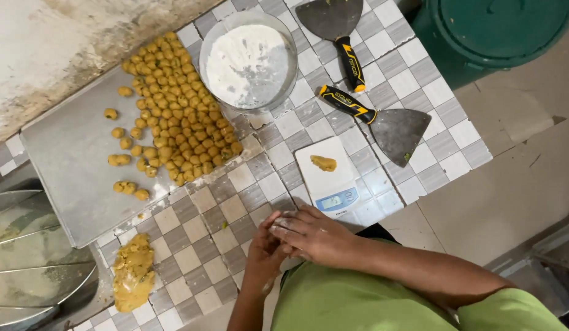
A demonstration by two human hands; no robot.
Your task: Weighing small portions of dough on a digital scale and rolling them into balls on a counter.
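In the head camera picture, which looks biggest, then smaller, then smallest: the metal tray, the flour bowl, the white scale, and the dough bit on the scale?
1. Flat grey metal tray
2. Round bowl of white flour
3. Small white kitchen scale
4. Yellow dough piece on the scale

Grey-and-white checkered table (pixel 198 245), yellow-orange dough balls (pixel 174 110) on a silver tray (pixel 70 178), white flour (pixel 248 64), black-and-yellow scraper handles (pixel 349 64), green bin (pixel 493 30).

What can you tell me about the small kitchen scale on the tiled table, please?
The kitchen scale is a small, flat, white rectangular unit, plastic by the look of it, lying at an angle near the table's front edge. A blue-framed display sits at its near end. One yellow dough piece rests on its platform. The right hand is just below it; whether they touch is unclear.
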